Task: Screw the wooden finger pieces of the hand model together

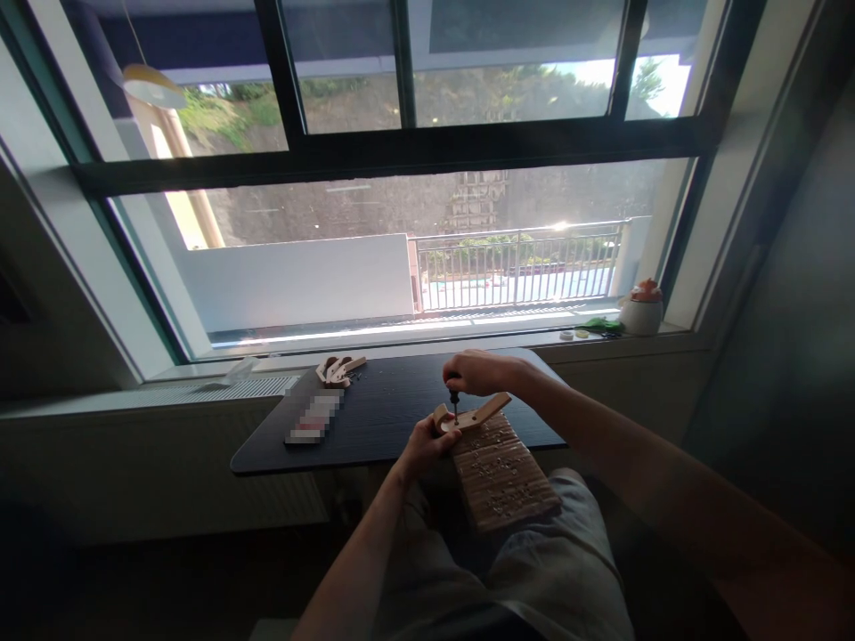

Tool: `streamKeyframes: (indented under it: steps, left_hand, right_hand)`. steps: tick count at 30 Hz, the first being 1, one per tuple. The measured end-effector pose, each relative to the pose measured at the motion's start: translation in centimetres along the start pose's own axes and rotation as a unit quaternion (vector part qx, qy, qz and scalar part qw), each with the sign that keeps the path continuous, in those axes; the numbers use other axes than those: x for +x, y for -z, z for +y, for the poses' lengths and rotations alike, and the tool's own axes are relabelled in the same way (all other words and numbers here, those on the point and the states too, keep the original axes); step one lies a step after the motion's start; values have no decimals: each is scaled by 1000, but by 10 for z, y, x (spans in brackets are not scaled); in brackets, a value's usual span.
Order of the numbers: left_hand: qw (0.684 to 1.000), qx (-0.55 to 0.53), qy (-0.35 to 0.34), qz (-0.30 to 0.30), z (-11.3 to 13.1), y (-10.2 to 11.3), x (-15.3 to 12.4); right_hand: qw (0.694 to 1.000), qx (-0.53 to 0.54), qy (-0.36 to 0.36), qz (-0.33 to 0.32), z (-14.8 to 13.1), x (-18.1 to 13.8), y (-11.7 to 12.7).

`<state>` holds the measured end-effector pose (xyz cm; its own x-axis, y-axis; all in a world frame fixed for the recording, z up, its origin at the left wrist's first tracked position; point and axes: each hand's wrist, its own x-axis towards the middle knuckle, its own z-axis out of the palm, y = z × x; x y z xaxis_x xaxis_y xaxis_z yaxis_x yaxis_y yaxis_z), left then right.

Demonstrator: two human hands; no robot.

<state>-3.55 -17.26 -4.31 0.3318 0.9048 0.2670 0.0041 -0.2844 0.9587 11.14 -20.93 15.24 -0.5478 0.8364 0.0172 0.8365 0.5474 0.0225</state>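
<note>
My right hand (471, 371) is closed round the handle of a screwdriver (455, 406), which stands upright with its tip down on a pale wooden hook (476, 417). Under the curved end of that hook, my left hand (427, 445) grips the wood and steadies it. The hook rests at the far end of a brown ridged wooden board (504, 472), and its straight arm slants up to the right. The board leans between my lap and the table edge; its face carries several small dark marks or bits. Whether a screw sits under the tip is too small to tell.
A dark table (394, 401) stands before me below the window. On it lie several more wooden hooks (338, 369), small screws (357, 377) and a blurred-out flat item (313, 418). A white pot (641, 312) stands on the sill at right, beside green leaves (599, 326).
</note>
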Motion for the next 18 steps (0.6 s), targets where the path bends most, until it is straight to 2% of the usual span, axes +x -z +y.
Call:
streamKeyframes:
  steps: [8, 13, 18]
  left_hand:
    - [1000, -12, 4, 9, 1, -1, 0]
    - [1000, -5, -4, 4, -2, 0, 1]
    - [1000, -5, -5, -12, -5, 0, 2]
  right_hand:
    - [998, -37, -46, 24, -4, 1, 1]
    - [999, -32, -20, -10, -7, -6, 12]
    - [1000, -26, 8, -4, -7, -4, 8]
